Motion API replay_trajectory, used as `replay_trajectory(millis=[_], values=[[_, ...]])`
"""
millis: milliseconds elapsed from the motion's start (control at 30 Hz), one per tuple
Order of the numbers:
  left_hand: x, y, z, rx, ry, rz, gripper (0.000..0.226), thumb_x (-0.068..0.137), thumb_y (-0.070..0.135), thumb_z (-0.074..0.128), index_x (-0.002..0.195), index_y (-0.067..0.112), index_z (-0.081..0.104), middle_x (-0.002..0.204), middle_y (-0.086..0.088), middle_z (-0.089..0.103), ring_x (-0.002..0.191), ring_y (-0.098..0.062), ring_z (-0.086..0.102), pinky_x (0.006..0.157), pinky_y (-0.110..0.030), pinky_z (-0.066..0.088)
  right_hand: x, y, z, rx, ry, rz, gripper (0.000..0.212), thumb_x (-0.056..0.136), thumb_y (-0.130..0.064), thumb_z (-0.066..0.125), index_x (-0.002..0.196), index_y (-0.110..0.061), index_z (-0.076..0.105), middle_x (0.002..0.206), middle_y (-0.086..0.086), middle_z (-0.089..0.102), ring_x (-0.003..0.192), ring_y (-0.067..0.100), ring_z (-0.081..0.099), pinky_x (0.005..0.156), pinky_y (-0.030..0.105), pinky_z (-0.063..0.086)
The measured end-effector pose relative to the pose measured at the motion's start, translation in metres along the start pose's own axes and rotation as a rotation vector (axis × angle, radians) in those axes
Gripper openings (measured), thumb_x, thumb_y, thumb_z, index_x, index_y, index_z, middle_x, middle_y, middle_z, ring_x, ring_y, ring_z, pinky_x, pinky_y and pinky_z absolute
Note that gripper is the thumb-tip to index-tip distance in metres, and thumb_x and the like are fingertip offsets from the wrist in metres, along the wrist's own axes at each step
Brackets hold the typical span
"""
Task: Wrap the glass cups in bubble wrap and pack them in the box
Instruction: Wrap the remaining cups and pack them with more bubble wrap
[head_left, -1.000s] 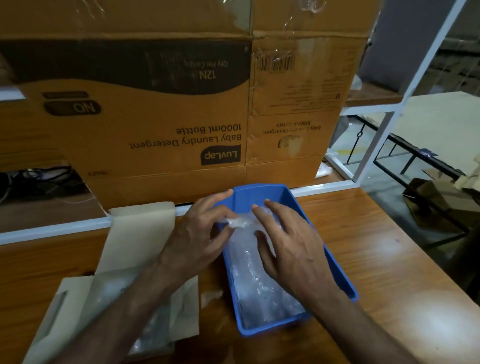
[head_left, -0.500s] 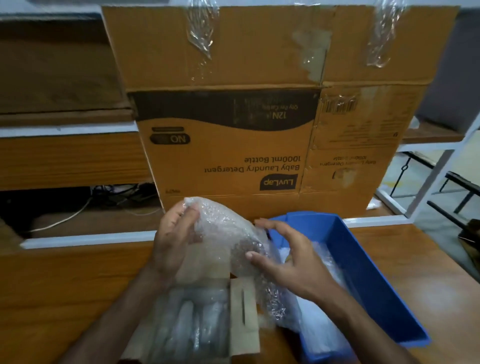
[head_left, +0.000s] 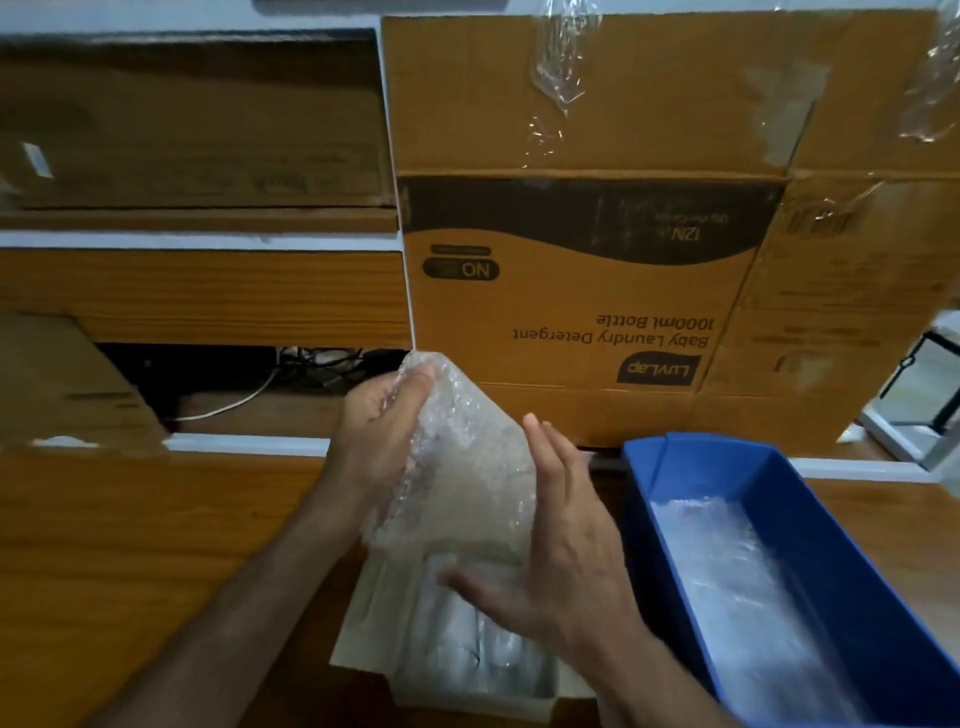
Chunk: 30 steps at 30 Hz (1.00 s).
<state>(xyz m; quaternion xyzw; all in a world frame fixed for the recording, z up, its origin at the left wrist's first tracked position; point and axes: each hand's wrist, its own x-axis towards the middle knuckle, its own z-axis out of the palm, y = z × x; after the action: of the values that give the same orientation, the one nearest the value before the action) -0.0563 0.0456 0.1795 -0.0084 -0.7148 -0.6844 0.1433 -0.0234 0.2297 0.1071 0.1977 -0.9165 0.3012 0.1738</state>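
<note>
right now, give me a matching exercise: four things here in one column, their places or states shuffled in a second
1. bubble wrap
2. blue bin
3. small box
4. big carton

a. upside down behind the table
b. open, below the hands
c. held up by the left hand
d. at the right, wrap inside

Pairs: 1-c, 2-d, 3-b, 4-a

A bundle of clear bubble wrap (head_left: 457, 467), crumpled and tilted with its narrow end uppermost, hangs above the small open box (head_left: 457, 670). The pale cardboard box sits on the wooden table with its flaps spread, wrapped shapes lying side by side inside it. Just right of the box, a blue plastic bin (head_left: 810, 493) holds more loose bubble wrap along its floor.
</note>
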Motion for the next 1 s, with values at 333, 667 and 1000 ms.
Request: replay_trajectory(millis=[333, 667, 1000], values=[[0.040, 0.039, -0.048, 0.246, -0.288, -0.327, 0.061, 0.080, 0.071, 0.066, 0.122, 0.027, 0.071, 0.120, 0.005, 0.074, 0.112, -0.023, 0.069, 0.100, -0.045, 0.051, 0.025, -0.005, 0.007, 0.700, -0.051, 0.383, 0.021, 0.107, -0.035, 0.051, 0.113, -0.025, 0.068, 0.098, -0.003, 0.078, 0.082, 0.013, 0.076, 0.075, 0.038, 0.062], [0.011, -0.084, -0.083, -0.282, -0.511, -0.473, 0.090, 0.072, 0.057, 0.084, 0.146, 0.018, 0.050, 0.139, -0.014, 0.065, 0.130, -0.029, 0.062, 0.110, -0.050, 0.049, 0.047, 0.023, -0.001, 1.052, -0.096, 0.678, 0.020, 0.102, -0.027, 0.064, 0.106, -0.008, 0.068, 0.078, 0.000, 0.070, 0.061, 0.012, 0.061, 0.057, 0.025, 0.048], [0.023, -0.068, -0.073, 0.084, -0.276, -0.033, 0.048, 0.076, 0.007, 0.078, 0.122, 0.000, 0.064, 0.109, 0.001, 0.079, 0.105, -0.021, 0.075, 0.080, -0.026, 0.061, 0.062, 0.053, -0.031, 1.039, -0.172, 0.463, 0.019, 0.097, -0.001, 0.062, 0.100, -0.011, 0.077, 0.106, 0.008, 0.079, 0.099, 0.018, 0.073, 0.084, 0.026, 0.058]])
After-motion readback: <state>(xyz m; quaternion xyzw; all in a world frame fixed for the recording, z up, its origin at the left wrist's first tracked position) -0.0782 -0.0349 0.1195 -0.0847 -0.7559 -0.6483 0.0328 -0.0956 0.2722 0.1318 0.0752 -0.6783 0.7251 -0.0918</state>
